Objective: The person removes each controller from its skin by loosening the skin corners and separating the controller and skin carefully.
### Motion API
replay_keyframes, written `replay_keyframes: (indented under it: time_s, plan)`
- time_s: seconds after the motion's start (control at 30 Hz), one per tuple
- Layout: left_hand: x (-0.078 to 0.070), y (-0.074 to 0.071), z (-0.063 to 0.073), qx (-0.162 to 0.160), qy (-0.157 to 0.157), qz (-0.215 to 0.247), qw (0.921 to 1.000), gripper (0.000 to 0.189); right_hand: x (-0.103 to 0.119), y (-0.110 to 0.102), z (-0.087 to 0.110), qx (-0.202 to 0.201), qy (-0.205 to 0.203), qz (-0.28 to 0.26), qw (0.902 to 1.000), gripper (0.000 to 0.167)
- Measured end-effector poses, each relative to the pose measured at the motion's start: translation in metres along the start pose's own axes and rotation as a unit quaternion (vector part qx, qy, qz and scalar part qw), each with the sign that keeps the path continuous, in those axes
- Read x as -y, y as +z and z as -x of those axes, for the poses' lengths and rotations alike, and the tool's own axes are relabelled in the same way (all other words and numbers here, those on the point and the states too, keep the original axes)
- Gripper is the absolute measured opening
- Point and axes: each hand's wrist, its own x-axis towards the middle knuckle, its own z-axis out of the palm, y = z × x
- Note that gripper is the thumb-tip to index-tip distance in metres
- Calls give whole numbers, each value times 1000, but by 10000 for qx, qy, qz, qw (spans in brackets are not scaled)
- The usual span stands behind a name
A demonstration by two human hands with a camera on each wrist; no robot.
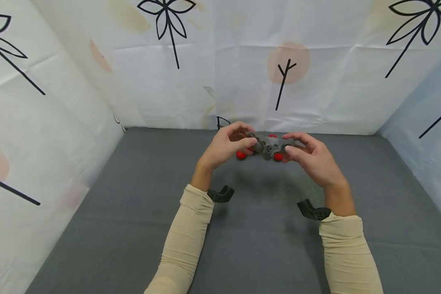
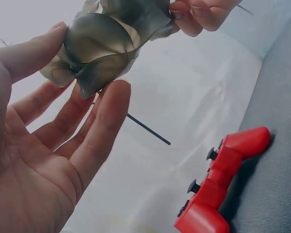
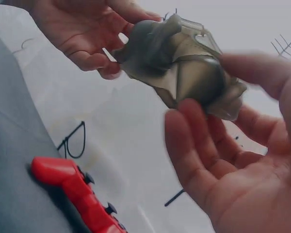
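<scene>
Stretched between both hands is a smoky, see-through silicone controller cover (image 1: 267, 143), soft and creased in the wrist views. My left hand (image 1: 226, 145) pinches its left end between thumb and fingers. At the other end, my right hand (image 1: 316, 161) grips it with the thumb on the near side. A red game controller (image 2: 220, 182) with black thumbsticks lies on the grey surface below the cover, touched by neither hand. In the head view the cover and hands hide most of it; red parts show around the cover's edges.
The grey tabletop (image 1: 161, 212) spreads out around the arms. White cloth walls (image 1: 235, 81) with black plant drawings stand at the back and both sides. Each wrist carries a black camera mount (image 1: 221, 194), close to the sleeve end.
</scene>
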Motion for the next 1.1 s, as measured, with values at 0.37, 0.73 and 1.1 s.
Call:
replay_keyframes:
  time_s: [0.37,0.73,1.1]
  plan:
    - [-6,0,0,-1120,391,-463,9919,30,-9,16,-12,-515,-542,-1814,9806,18]
    - [-18,8,-3,-1129,897,743,9868,28,-16,26,-14,1294,-1181,-4770,8613,38]
    - [-18,8,2,-290,849,1983,9760,27,-10,25,-9,1662,-1243,-4721,8567,47]
